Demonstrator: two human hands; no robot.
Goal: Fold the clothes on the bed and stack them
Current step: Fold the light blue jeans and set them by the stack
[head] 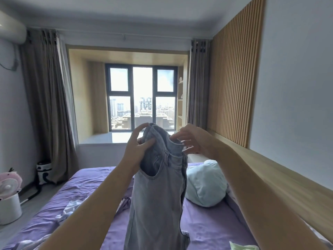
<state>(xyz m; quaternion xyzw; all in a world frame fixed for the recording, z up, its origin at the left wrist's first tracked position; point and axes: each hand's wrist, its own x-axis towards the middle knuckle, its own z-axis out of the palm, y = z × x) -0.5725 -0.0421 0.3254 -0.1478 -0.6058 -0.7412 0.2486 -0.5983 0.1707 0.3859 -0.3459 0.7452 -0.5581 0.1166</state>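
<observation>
I have both arms stretched out over the bed point(207, 222), holding a pair of pale grey jeans point(158, 186) up in the air by the waistband, the legs hanging down toward the near edge of the purple sheet. My left hand point(137, 147) has its fingers and thumb curled round the left side of the waistband, gripping the denim. My right hand point(193, 141) pinches the right side of the waistband between thumb and forefinger, while its other fingers spread loosely apart. The jeans hang between my forearms and block my view of the middle of the bed. Just right of them lies a light blue pillow point(205, 184) against the wooden headboard ledge point(288, 192). To the left, partly hidden behind my left forearm, some crumpled white cloth point(70, 210) lies on the sheet, and a bit of pale green fabric point(243, 247) shows at the near right edge. Far ahead is the window point(142, 96) with brown curtains point(46, 105) either side.
</observation>
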